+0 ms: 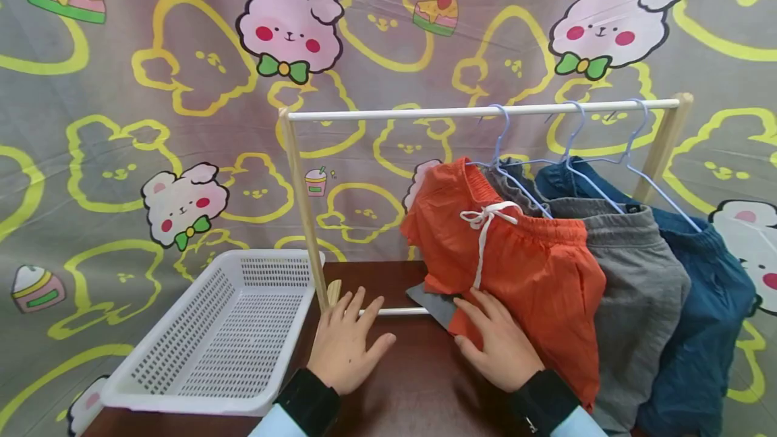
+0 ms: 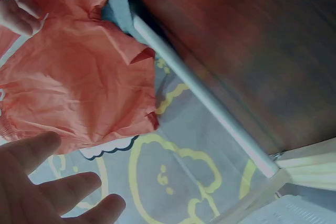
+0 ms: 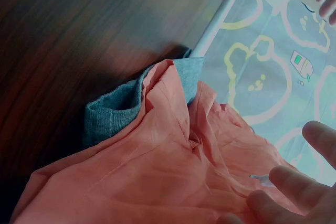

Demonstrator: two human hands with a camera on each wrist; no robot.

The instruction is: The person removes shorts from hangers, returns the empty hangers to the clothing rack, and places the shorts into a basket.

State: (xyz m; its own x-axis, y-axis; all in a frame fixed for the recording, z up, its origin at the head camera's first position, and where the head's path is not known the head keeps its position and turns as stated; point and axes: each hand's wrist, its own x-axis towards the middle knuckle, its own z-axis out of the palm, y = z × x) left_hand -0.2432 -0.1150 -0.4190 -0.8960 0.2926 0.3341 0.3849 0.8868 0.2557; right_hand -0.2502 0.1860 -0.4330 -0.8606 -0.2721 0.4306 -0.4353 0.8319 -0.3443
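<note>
Orange shorts [image 1: 534, 268] with a white drawstring [image 1: 483, 238] hang in front on a rack. Behind them are grey shorts [image 1: 637, 275] and blue shorts [image 1: 704, 302], each pair on a light purple hanger [image 1: 655, 191]. My right hand [image 1: 500, 342], fingers spread, overlaps the left leg area of the orange shorts in the head view. My left hand [image 1: 349, 342] holds nothing, fingers spread, near the rack's left post [image 1: 303, 214]. In the right wrist view, a grey hem [image 3: 113, 119] pokes out below the orange cloth [image 3: 152, 171].
A white perforated plastic basket [image 1: 243, 336] stands left of the rack on the dark brown table [image 1: 419, 383]. The rack has a white top rail [image 1: 388, 114] and a low white bar [image 1: 394, 311]. A patterned curtain [image 1: 200, 120] hangs behind.
</note>
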